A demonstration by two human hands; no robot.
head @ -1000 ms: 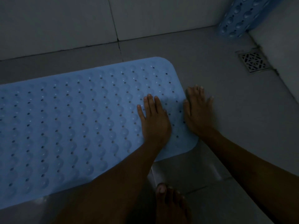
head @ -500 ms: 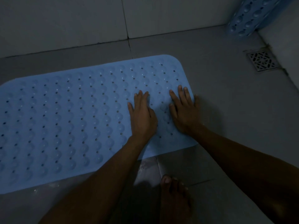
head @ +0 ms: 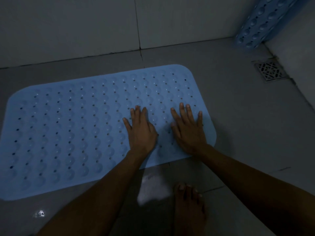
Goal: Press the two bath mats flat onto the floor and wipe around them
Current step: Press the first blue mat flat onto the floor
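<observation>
Two blue bath mats are in sight. One, the flat mat [head: 71,133], lies spread on the grey tiled floor [head: 247,133], dotted with rows of small holes and round bumps. The other, the second mat [head: 260,23], leans upright in the far right corner where two walls meet; whether it is rolled or only curled I cannot tell.

Both of my hands lie on the flat mat near its right end, palms down, holding nothing. My left hand [head: 141,132] rests flat with the fingers close together and the thumb out to the side. My right hand [head: 189,132] is just beside it, not touching, fingers fanned wider, the little finger reaching toward the mat's right edge. The heels of both hands sit near the mat's near edge.

One square floor drain [head: 270,71] with a patterned grate sits to the right, well apart from the flat mat and near the second mat. One bare foot [head: 189,212] of mine stands on the floor below my right hand. A pale glossy patch [head: 153,189] shows on the tile between my forearms.
</observation>
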